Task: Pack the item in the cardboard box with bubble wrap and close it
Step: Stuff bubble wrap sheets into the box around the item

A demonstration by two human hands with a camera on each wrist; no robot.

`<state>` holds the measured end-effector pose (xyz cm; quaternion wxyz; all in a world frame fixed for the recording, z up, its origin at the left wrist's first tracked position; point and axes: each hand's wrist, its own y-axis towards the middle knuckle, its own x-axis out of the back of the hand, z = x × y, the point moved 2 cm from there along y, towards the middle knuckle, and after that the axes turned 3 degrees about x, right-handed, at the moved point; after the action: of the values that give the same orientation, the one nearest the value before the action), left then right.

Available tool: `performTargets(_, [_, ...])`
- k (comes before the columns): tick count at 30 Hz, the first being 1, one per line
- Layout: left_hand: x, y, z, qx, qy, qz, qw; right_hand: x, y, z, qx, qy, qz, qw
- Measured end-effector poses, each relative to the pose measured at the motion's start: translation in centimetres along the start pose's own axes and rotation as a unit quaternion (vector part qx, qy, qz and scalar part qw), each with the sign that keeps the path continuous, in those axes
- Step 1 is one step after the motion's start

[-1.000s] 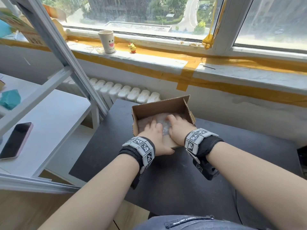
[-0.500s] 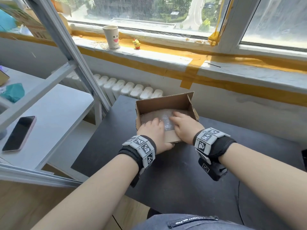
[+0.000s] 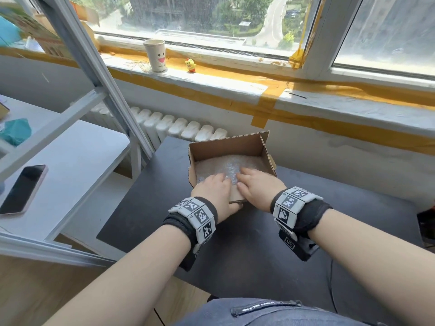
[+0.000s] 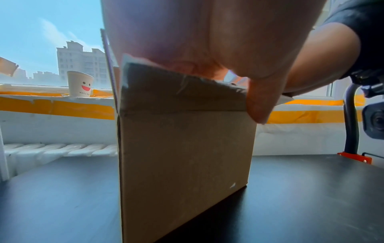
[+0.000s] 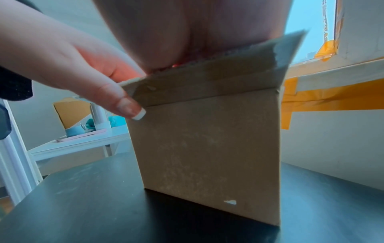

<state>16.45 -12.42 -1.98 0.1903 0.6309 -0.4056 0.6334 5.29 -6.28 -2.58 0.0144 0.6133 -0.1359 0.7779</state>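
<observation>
Both hands, left [image 3: 213,191] and right [image 3: 257,188], are pressing flat, fingers straight, on the wrap [image 3: 229,167] in the box [image 3: 226,147]. Item's totally hiding under it. Fingertips are getting cut off in both wrist views.

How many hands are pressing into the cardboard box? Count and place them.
2: left hand on the bubble wrap at the near-left, right hand beside it, near-right.

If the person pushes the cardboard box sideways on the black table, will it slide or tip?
The cardboard box probably slides: its flat base sits on the smooth black table. It looks light, filled with bubble wrap, so it may shift easily. Its thin walls would likely flex.
</observation>
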Motion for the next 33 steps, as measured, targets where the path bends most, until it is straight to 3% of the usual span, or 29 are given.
performTargets(3, [0.9, -0.7, 0.1, 0.005, -0.004, 0.000, 1.000, 0.7, -0.4, 0.3, 0.030, 0.035, -0.106, 0.993])
performTargets(6, [2.2, -1.3, 0.5, 0.011, -0.010, -0.071, 0.997, 2.0, -0.8, 0.2, 0.076, 0.050, -0.253, 0.963])
performTargets(8, [3.0, -1.5, 1.0, 0.030, -0.030, -0.122, 0.992, 3.3, -0.6, -0.1, 0.083, 0.035, -0.296, 0.951])
performTargets(11, [3.6, -1.7, 2.1, 0.095, -0.056, -0.151, 0.982, 5.1, 0.2, -0.6, 0.065, -0.013, -0.265, 0.962])
performTargets(14, [3.5, -1.7, 2.8, 0.154, -0.079, -0.110, 0.979, 6.1, 1.2, -0.9, 0.038, -0.051, -0.169, 0.984])
performTargets(19, [2.5, -1.8, 3.0, 0.155, -0.098, -0.064, 0.981, 6.2, 3.0, -0.9, -0.021, -0.044, -0.050, 0.998])
performTargets(26, [2.3, -1.7, 2.9, 0.148, -0.102, -0.065, 0.982, 6.9, 3.4, -1.9, -0.023, 0.074, -0.041, 0.996])
performTargets(33, [2.1, -1.5, 2.2, 0.103, -0.095, -0.055, 0.989, 6.3, 3.8, -2.1, -0.023, -0.009, -0.055, 0.998])
